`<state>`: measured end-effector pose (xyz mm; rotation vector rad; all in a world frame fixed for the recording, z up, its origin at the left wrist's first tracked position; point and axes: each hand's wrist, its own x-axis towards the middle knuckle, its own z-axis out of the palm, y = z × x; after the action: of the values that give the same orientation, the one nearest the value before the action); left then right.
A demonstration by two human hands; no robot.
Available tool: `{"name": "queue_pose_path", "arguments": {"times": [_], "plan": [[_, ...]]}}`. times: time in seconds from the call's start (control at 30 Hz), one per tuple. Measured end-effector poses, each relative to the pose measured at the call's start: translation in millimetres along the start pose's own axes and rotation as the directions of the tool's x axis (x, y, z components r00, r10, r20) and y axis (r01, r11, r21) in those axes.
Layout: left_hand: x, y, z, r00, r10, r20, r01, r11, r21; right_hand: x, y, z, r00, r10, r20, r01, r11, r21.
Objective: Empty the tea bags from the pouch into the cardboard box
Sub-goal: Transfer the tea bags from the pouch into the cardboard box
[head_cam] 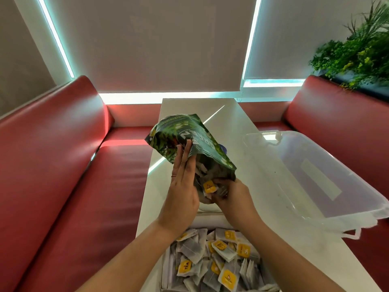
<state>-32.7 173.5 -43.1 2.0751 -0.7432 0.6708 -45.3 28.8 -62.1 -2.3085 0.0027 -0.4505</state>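
Cardboard box at bottom centre is heaped with tea bags, but the pouch, tilted mid-frame over the counter, holds more: your left fingers lie flat against it and your right fingers curl round its mouth.

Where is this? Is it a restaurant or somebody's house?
Probably a cafe or diner booth, though that's not certain. Two red padded benches face each other across a narrow white table, with window blinds behind and green plants nearby.

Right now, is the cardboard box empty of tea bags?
No, many tea bags with yellow tags lie piled in the cardboard box.
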Motion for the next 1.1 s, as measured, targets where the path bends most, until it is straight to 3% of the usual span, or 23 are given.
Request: {"name": "queue_pose_path", "arguments": {"times": [0.2,0.33,0.47,0.53,0.67,0.73,0.83,0.93,1.0,1.1], "plan": [[0.2,-6.9,1.9,0.995,-0.096,-0.005,0.096,0.995,-0.024,-5.3,2.3,-3.7,0.993,-0.115,-0.034,0.111,0.99,-0.092],[0.4,-14.0,4.9,0.985,-0.173,0.005,0.173,0.985,-0.017,-11.9,-1.7,-8.0,0.993,-0.084,-0.083,0.091,0.993,0.077],[3.1,-19.7,4.4,0.982,-0.19,0.008,0.19,0.982,-0.006,-37.5,-2.7,-20.2,0.982,-0.161,-0.102,0.177,0.968,0.177],[4.1,-24.3,3.2,0.98,-0.197,0.008,0.197,0.98,-0.001,-53.8,10.2,-22.6,0.977,-0.203,-0.071,0.21,0.971,0.112],[3.4,-30.2,2.3,0.98,-0.198,0.019,0.198,0.98,0.008,-74.7,31.7,-21.5,0.98,-0.105,0.172,0.108,0.994,-0.011],[1.8,-29.0,2.4,0.982,-0.19,0.024,0.189,0.982,0.017,-72.7,27.8,-25.2,0.985,-0.105,0.139,0.107,0.994,-0.011],[-1.9,-25.3,4.1,0.981,-0.191,0.034,0.191,0.982,-0.001,-55.1,2.1,-26.4,0.967,-0.253,0.037,0.255,0.964,-0.073],[-6.5,-19.9,7.9,0.979,-0.194,0.066,0.196,0.98,-0.033,-24.5,-19.4,-12.2,0.924,-0.376,0.062,0.381,0.904,-0.194],[-8.4,-15.7,11.4,0.982,-0.181,0.062,0.183,0.983,-0.03,0.9,-26.0,1.7,0.921,-0.317,0.228,0.381,0.859,-0.342],[-8.5,-9.5,15.8,0.984,-0.167,0.056,0.17,0.985,-0.043,39.4,-35.2,17.4,0.873,0.035,0.486,0.295,0.757,-0.584]]}}
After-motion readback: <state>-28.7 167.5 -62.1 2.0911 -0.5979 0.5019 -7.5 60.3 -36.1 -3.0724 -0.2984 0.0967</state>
